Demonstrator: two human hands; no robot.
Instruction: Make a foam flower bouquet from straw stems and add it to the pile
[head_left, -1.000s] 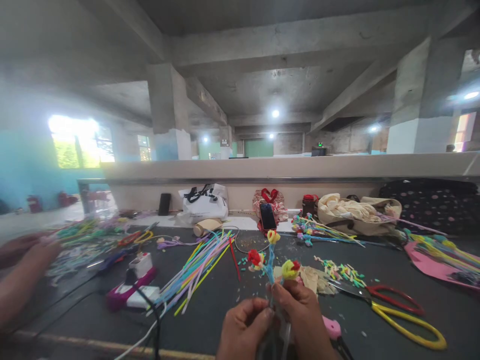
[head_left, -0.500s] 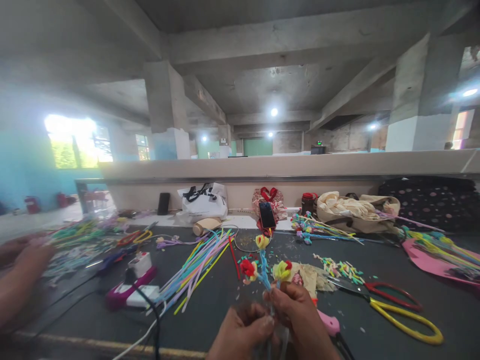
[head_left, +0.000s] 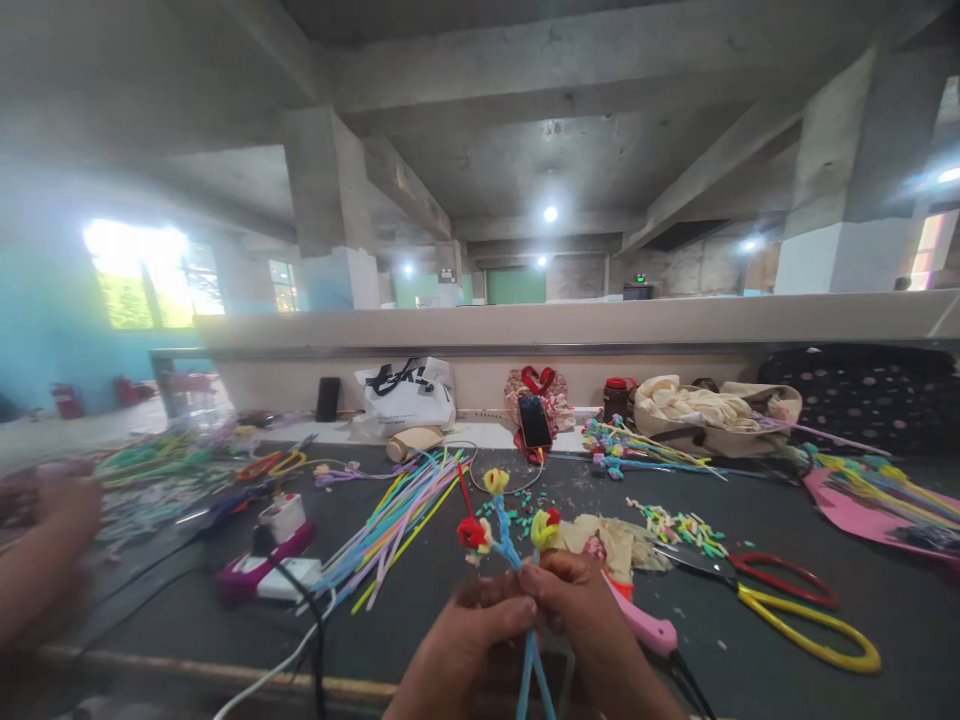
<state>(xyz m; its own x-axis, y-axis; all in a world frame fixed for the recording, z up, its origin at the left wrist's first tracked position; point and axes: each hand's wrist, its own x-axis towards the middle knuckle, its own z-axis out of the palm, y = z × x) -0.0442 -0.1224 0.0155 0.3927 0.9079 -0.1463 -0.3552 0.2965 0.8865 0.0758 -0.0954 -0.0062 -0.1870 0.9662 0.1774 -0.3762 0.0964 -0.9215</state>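
My left hand [head_left: 480, 625] and my right hand [head_left: 570, 600] meet in front of me at the table's near side. Both are closed on a pipe-cleaner flower sprig [head_left: 506, 535] with light blue stems. Above my fingers the sprig branches to a red bloom, a small yellow bloom at the top and a yellow-green bloom with red. Below my hands two blue stem ends hang apart. A pink-handled tool [head_left: 649, 620] with a black cord lies beside my right hand. To the right rest scissors [head_left: 795, 610] with one red and one yellow handle.
Loose pipe cleaners [head_left: 405, 530] fan out left of centre, near a purple-and-white power strip [head_left: 266, 570] with cords. Cut pieces [head_left: 682, 530] lie in a pile at right. A co-worker's arm [head_left: 45, 560] reaches in at far left. Bags and a phone [head_left: 534, 422] stand at the back.
The sprig has shifted a little to the left with my hands. My left fingers have moved up against my right, and the blue stem ends now show below. The co-worker's hand has moved slightly.
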